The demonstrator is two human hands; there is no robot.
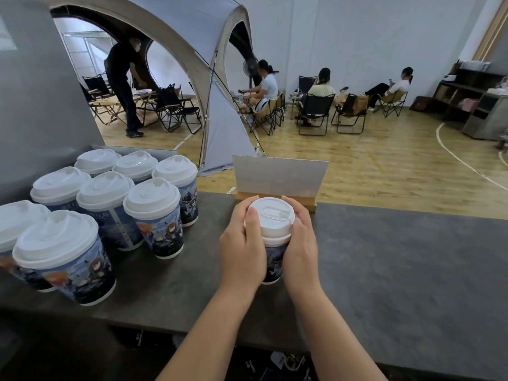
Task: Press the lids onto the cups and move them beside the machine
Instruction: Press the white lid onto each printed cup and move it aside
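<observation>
Left hand (243, 243): wrapped round the left side of the printed cup (275, 259), thumb lying up over the edge of its white lid (270, 217). Right hand (301, 243): curled round the cup's right side, fingers reaching behind the lid's rim.
Printed cup: upright on the dark grey counter (398, 265), near the middle, clasped between both hands; lid seated on top, drinking slot uppermost.
Lidded cups, cluster of eight (110, 215): upright on the counter's left portion, well apart from the held cup; same blue printed sleeves, white domed lids; nearest one (64, 257) at the front edge of the group, rearmost pair close to the grey machine housing (33, 105).
Sign holder (279, 176): pale upright panel in a wooden base, just behind the held cup at the counter's far edge.
Grey tent (214, 78): beyond the counter, arched opening; inside, folding chairs, a low table and a standing person in dark clothes, bent forward.
Wooden floor (384, 160): three seated persons on folding chairs along the white wall.
Shelving (467, 92): far right, dark, holding assorted boxes.
</observation>
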